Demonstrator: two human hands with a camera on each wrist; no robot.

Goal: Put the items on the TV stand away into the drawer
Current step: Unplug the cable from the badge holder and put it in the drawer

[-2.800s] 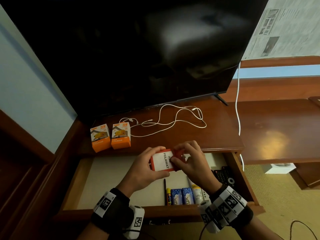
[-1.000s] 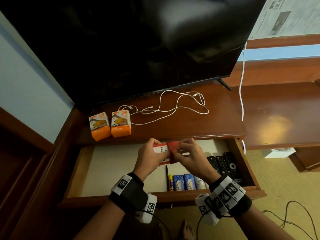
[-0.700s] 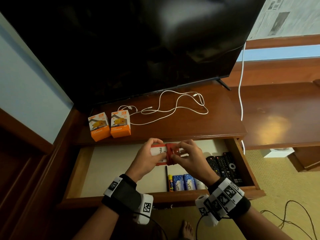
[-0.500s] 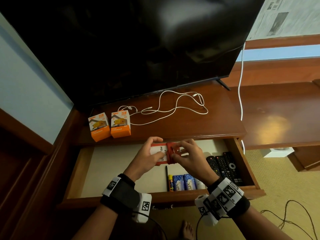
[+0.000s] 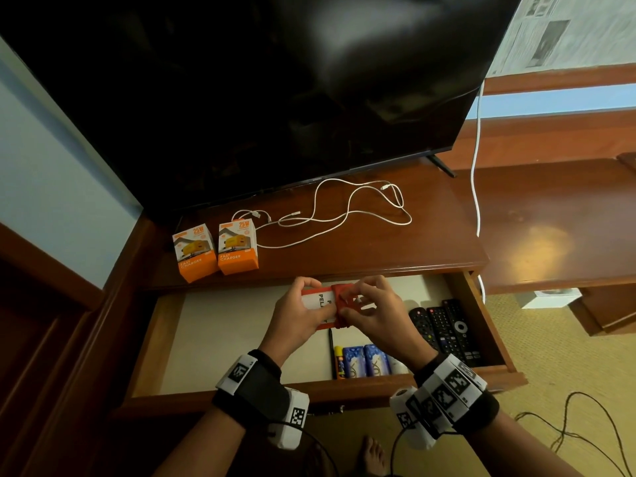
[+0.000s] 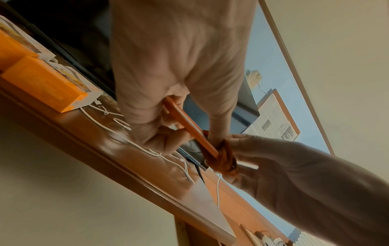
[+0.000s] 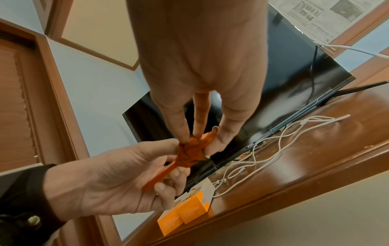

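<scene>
Over the open drawer [image 5: 223,339] I hold a red visitor card [image 5: 318,301] with a white label. My left hand [image 5: 296,315] grips its left end. My right hand [image 5: 375,315] pinches a red lanyard [image 5: 344,304] bunched round the card's right part. The left wrist view shows the card [image 6: 185,123] edge-on and the lanyard knot [image 6: 225,159]; the right wrist view shows my fingertips on the lanyard [image 7: 189,153]. Two orange charger boxes [image 5: 194,251] [image 5: 238,247] and a loose white cable [image 5: 344,215] lie on the TV stand [image 5: 378,256].
In the drawer's right part lie black remotes [image 5: 444,328], a pen [image 5: 331,352] and blue packets [image 5: 364,361]. A large TV [image 5: 275,80] stands behind the items. A white cable [image 5: 476,166] hangs down at the right. A black cord [image 5: 568,425] trails on the floor.
Both hands have stayed on the card above the drawer. The red lanyard now covers more of the card's right part than before.
</scene>
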